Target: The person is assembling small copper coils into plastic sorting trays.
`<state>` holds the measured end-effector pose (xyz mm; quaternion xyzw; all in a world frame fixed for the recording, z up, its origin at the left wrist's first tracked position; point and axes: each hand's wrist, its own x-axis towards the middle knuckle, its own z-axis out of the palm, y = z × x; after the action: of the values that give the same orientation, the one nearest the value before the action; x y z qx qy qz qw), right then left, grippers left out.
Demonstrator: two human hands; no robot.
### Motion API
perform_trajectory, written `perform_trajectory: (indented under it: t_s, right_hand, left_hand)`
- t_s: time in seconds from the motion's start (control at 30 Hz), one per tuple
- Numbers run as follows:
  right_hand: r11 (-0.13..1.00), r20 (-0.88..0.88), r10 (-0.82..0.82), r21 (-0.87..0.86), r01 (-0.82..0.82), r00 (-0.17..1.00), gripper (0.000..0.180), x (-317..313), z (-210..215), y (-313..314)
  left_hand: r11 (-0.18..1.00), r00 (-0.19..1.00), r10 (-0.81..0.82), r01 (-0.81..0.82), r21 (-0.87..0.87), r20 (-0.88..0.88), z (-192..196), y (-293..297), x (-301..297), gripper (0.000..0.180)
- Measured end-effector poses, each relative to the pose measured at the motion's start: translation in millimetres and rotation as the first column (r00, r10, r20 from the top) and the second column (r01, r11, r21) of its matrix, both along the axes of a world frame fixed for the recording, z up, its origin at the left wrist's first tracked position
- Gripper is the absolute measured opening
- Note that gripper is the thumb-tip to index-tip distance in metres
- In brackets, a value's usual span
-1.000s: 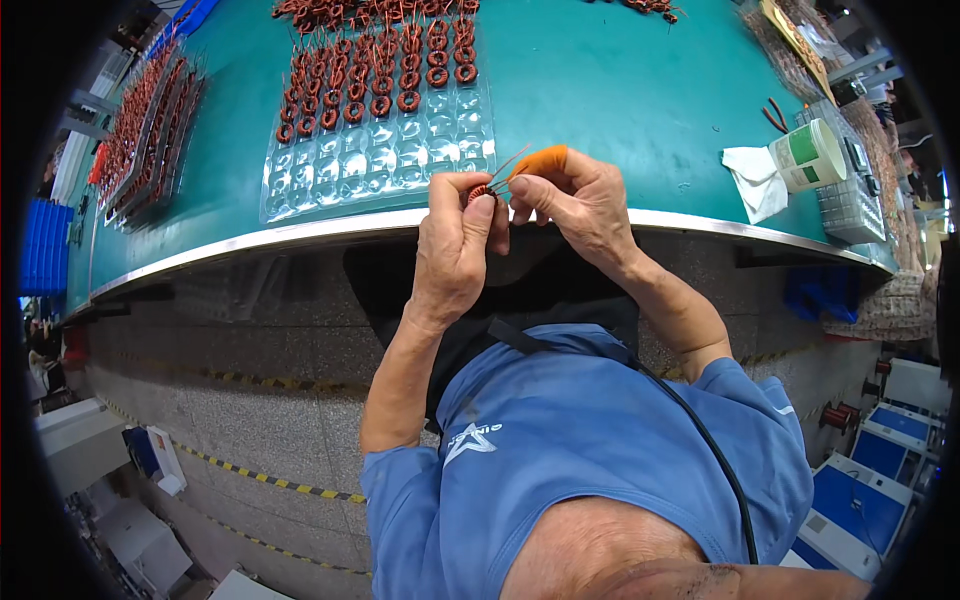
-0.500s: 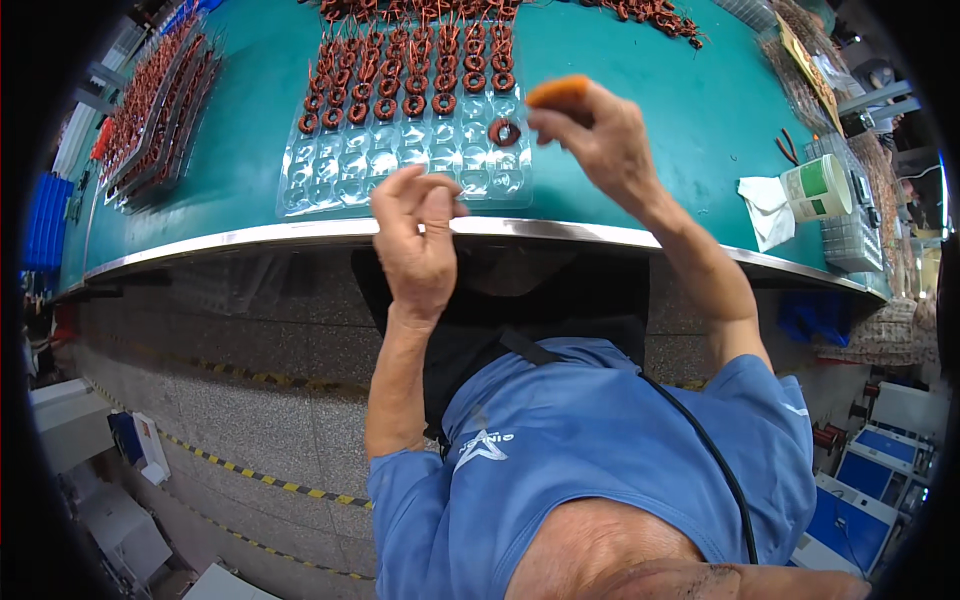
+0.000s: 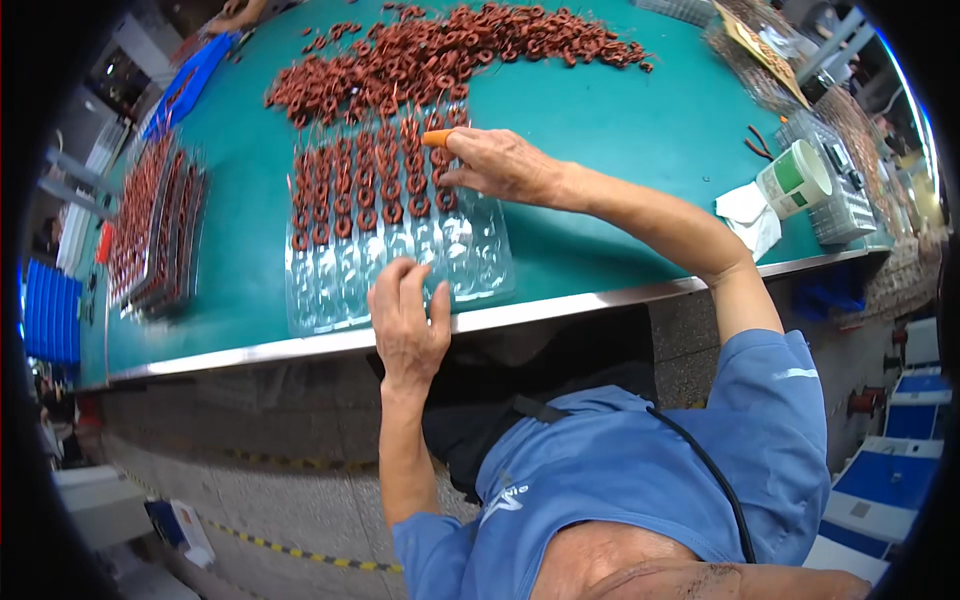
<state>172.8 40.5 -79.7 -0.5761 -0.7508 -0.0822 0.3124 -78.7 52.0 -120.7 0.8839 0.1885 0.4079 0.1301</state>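
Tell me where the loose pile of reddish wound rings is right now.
In the head view, the pile lies at the top middle on the green table, just beyond the clear tray and the right hand.

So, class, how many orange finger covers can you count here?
1: the orange finger cover is on the right hand, over the clear tray. None shows on the left hand.

Right elbow (image 3: 732, 265) bent, right hand (image 3: 505, 168) stretched leftward; left hand (image 3: 408, 328) lower, thumb apart from fingers (image 3: 411, 288).
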Motion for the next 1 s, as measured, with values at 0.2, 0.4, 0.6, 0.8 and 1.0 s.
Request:
perform_trajectory:
  t_s: [0.2,0.4,0.6,0.8,1.0]
  right_hand:
    - [0.937,-0.036,-0.328,0.112,0.330,0.944,0.021,109,12,1]
    - [0.900,-0.056,-0.437,-0.016,0.436,0.898,0.033,162,-1,27]
    - [0.840,-0.111,-0.538,-0.152,0.521,0.836,0.040,158,-21,95]
    - [0.827,-0.296,-0.523,-0.402,0.392,0.799,0.016,151,19,89]
    - [0.865,-0.409,-0.432,-0.440,0.241,0.804,0.022,141,66,6]
  left_hand:
    - [0.997,0.998,0.063,-0.061,0.054,-0.019,1,0,1,0.024]
    - [0.988,0.993,0.121,-0.120,0.095,-0.007,-2,1,6,0.021]
    - [0.992,0.995,0.101,-0.101,0.076,0.004,-1,-1,7,0.018]
    - [0.991,0.993,0.115,-0.115,0.076,0.003,-4,-1,2,0.018]
    - [0.992,0.995,0.100,-0.101,0.080,0.014,0,-4,3,0.017]
